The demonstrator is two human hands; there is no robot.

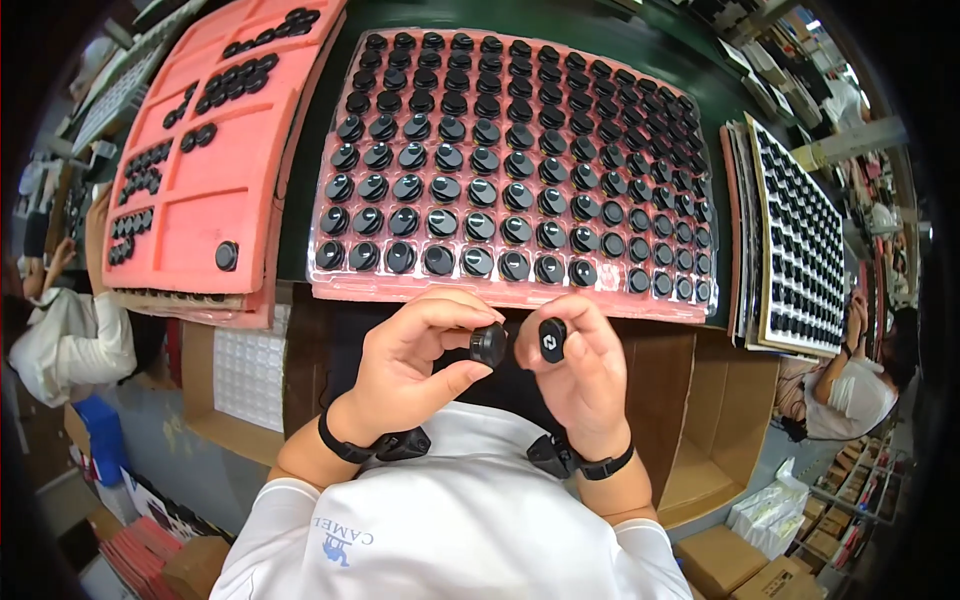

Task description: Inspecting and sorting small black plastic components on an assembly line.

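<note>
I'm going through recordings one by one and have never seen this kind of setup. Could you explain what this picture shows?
There is no robot here: these are a person's own bare hands, seen by a wide fisheye camera worn on the head and looking down, so straight edges bend. The left hand pinches a short, round black piece between thumb and fingers. The right hand holds an oval-faced black piece with a white mark. Ahead, on a dark green table, a clear plastic tray holds rows of glossy, round black parts. To its left, a pink foam tray with shallow compartments carries more black parts.
</note>
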